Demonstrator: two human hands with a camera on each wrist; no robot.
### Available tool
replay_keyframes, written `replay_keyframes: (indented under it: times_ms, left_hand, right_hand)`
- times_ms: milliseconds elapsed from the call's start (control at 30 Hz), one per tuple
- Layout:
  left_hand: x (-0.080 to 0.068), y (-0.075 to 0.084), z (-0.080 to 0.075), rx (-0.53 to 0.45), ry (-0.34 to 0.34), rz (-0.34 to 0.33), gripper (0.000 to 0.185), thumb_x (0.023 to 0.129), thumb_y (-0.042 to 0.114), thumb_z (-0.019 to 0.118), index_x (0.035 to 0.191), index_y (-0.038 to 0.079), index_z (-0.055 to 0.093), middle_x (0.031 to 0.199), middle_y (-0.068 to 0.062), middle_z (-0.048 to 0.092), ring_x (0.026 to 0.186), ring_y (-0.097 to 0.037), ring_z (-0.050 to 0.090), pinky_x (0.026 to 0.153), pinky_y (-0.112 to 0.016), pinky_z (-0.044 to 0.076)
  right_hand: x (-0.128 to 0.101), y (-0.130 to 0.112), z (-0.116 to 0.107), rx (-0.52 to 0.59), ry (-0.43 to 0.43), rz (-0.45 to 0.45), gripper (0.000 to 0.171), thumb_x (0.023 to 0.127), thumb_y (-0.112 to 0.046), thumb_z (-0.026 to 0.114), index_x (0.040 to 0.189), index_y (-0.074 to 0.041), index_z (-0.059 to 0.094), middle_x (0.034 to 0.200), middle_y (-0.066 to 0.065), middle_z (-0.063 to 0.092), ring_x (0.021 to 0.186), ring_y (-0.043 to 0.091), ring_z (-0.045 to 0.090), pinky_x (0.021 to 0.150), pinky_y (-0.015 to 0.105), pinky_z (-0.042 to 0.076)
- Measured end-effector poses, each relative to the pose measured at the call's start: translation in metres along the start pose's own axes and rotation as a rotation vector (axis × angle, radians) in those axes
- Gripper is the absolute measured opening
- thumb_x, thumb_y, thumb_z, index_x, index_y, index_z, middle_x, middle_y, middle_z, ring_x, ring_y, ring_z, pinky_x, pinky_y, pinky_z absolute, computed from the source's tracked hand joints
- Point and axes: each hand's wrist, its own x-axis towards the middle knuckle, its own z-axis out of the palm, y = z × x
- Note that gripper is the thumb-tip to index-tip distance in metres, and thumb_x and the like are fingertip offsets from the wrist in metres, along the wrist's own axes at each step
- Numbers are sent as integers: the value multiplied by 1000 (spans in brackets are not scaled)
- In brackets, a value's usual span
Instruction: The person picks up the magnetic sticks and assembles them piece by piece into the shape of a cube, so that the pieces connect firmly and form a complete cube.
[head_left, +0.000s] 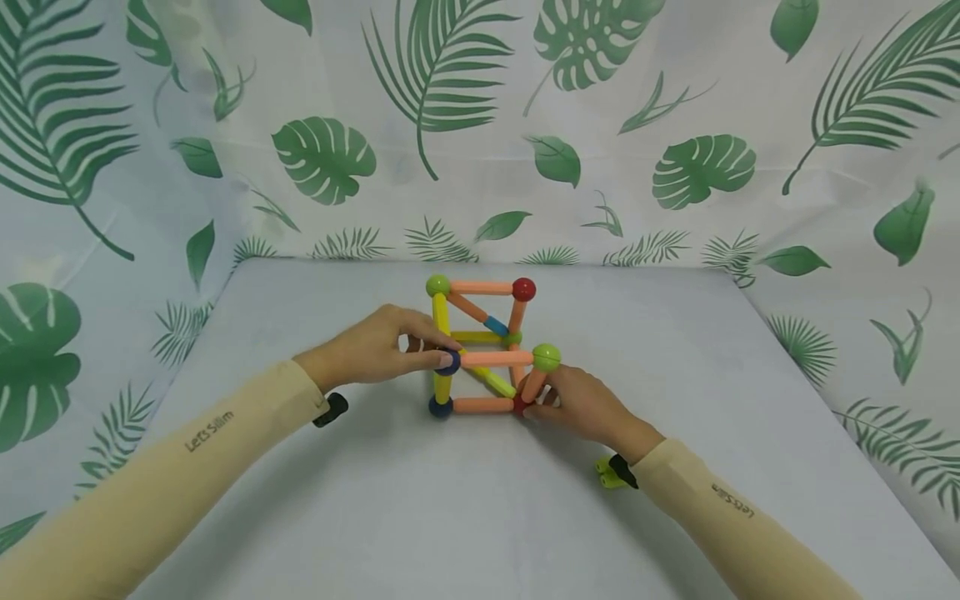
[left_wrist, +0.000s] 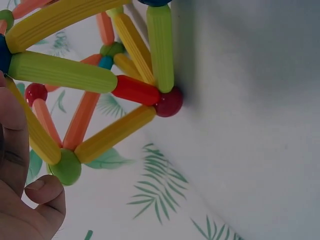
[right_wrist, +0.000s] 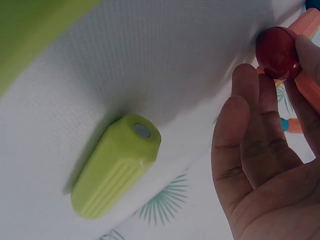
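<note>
A box-like frame of magnetic sticks and balls stands on the table. At its upper front left corner, my left hand (head_left: 378,346) pinches a dark blue ball (head_left: 447,361). An orange stick (head_left: 495,358) links that ball to a green ball (head_left: 547,357). My right hand (head_left: 588,408) holds a red ball (right_wrist: 278,52) between thumb and fingers at the lower front right corner. Another dark blue ball (head_left: 441,407) rests at the lower front left. In the left wrist view, a yellow-green stick (left_wrist: 62,72) and a red stick (left_wrist: 136,90) join end to end within the frame.
Loose yellow-green sticks (head_left: 613,473) lie on the white table (head_left: 420,517) near my right wrist, partly hidden by its dark strap. One loose stick (right_wrist: 117,165) looms large in the right wrist view. A leaf-patterned cloth (head_left: 480,192) rises behind the table.
</note>
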Motion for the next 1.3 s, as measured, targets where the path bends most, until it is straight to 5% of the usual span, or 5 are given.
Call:
replay_keyframes:
  times_ms: [400, 633, 800, 933, 1300]
  left_hand:
    - [-6, -3, 3, -37, 31, -11, 23, 97, 31, 70, 117, 22, 78, 89, 9, 66, 75, -16, 56, 67, -33, 46]
    - [-7, -4, 4, -31, 38, -9, 24, 97, 32, 71, 118, 21, 78, 89, 9, 66, 76, -16, 55, 66, -33, 45]
    - [-7, -4, 5, -35, 42, -2, 25, 97, 31, 70, 118, 21, 78, 88, 9, 65, 76, -17, 55, 67, -33, 44]
    - [-7, -4, 5, -34, 42, 4, 25, 97, 31, 70, 119, 21, 78, 86, 8, 64, 76, -17, 55, 67, -33, 44]
    - [-8, -6, 3, -117, 43, -20, 23, 96, 27, 72, 118, 22, 78, 87, 5, 65, 78, -19, 54, 70, -35, 44]
  right_hand:
    - [-1, -3, 0, -30, -6, 3, 15, 88, -21, 81, 96, -25, 70, 99, -14, 66, 86, 10, 62, 75, 33, 52]
    - [-8, 8, -21, -13, -99, 2, 22, 92, -14, 72, 113, -19, 71, 109, -4, 68, 93, 14, 64, 78, 34, 54]
    - [-25, 22, -46, -208, -84, 55, 27, 86, 0, 69, 110, -10, 76, 109, 2, 69, 95, 20, 65, 75, 38, 55]
    - [-39, 33, -55, -326, -123, 140, 28, 80, 4, 75, 100, -17, 78, 103, -1, 67, 95, 25, 64, 77, 44, 54]
    - [-46, 40, -41, -330, -148, 148, 17, 81, -19, 86, 94, -21, 75, 90, -10, 64, 84, 15, 60, 75, 40, 52]
